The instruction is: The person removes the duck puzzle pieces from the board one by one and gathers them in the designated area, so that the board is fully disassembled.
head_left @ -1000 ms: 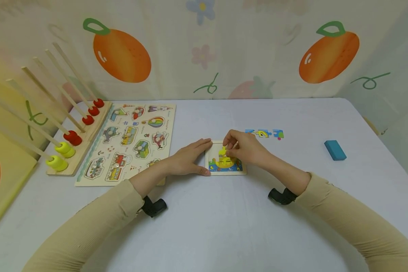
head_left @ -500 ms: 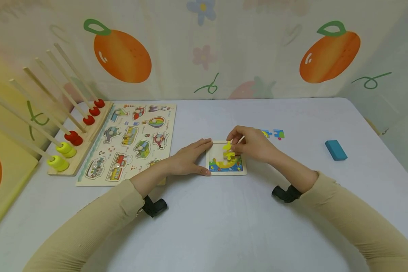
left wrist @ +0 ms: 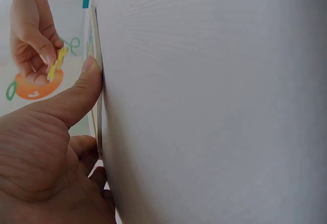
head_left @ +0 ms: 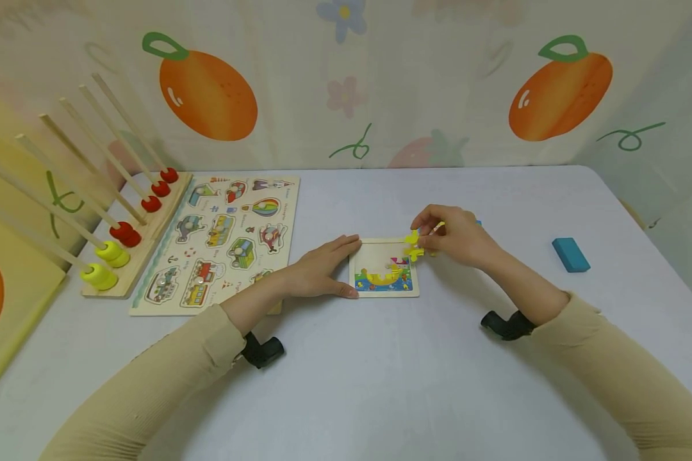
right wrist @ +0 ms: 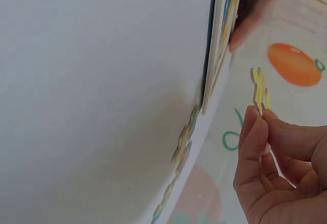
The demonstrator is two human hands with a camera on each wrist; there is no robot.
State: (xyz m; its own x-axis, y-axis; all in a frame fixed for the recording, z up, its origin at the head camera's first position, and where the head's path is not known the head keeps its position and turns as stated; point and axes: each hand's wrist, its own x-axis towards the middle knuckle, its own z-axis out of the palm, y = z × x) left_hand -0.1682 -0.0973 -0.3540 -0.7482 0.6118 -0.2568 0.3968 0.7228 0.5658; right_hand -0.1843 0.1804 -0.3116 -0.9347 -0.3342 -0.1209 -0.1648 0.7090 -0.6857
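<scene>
A person in beige sleeves sits at a pale grey counter (head_left: 380, 384), seen from a head camera looking down. The right hand (head_left: 455, 237) pinches a small yellow puzzle piece (head_left: 413, 246) between thumb and fingertips, holding it in the air just above the right edge of a small square puzzle tray (head_left: 384, 269); the picture printed on the piece is too small to make out. The left hand (head_left: 317, 266) lies flat with straight fingers, its thumb pressed against the tray's left edge. The tray's lower half shows fitted blue and yellow pieces, and its upper half is bare wood. Behind the right hand a few loose puzzle pieces (head_left: 477, 223) are almost wholly hidden, only a sliver of blue showing. A blue block (head_left: 569, 254) lies well apart to the right. To the left sits a vehicle peg puzzle board (head_left: 225, 237); small words are printed beside its pictures, but they are too tiny to read, and the left forearm covers its near corner. Further left stands a wooden rod abacus (head_left: 121, 237) with red and yellow beads, its rods cut off by the frame edge. A black wrist camera mount shows on each wrist.
</scene>
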